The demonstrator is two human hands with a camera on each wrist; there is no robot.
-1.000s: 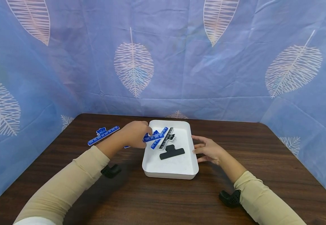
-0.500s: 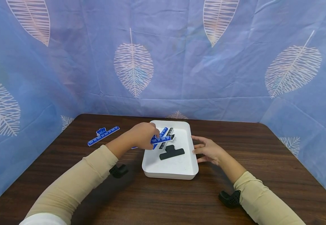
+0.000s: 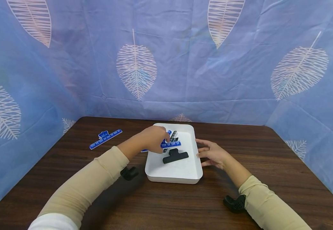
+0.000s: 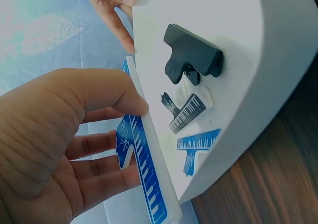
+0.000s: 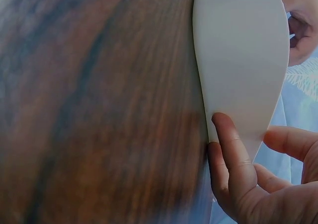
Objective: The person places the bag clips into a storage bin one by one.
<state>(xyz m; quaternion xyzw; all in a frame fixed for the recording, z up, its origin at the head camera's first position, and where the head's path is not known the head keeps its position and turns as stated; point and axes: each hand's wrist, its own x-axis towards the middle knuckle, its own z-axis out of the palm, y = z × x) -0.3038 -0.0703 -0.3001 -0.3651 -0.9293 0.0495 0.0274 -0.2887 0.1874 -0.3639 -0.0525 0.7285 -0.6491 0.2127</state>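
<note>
My left hand (image 3: 153, 140) reaches over the white tray (image 3: 173, 180) and pinches a blue clip with a piano-key pattern (image 3: 171, 144). In the left wrist view the thumb presses the long bar of this clip, and the other fingers lie behind it. Below, inside the tray, are a plain black clip (image 4: 195, 50), a black-and-white piano-key clip (image 4: 188, 113) and another blue piano-key clip (image 4: 199, 140). At the tray's right side, my right hand (image 3: 212, 155) touches the outer wall with spread fingers; in the right wrist view a fingertip meets the rim.
One more blue piano-key clip (image 3: 105, 139) lies on the dark wooden table (image 3: 166, 207), left of the tray. A blue cloth with white leaf prints (image 3: 172, 70) hangs behind the table. Black devices (image 3: 235, 203) are strapped to both wrists.
The left hand has moved right with the pinched blue clip, from the tray's left edge to over its middle. The right hand and tray have stayed in place.
</note>
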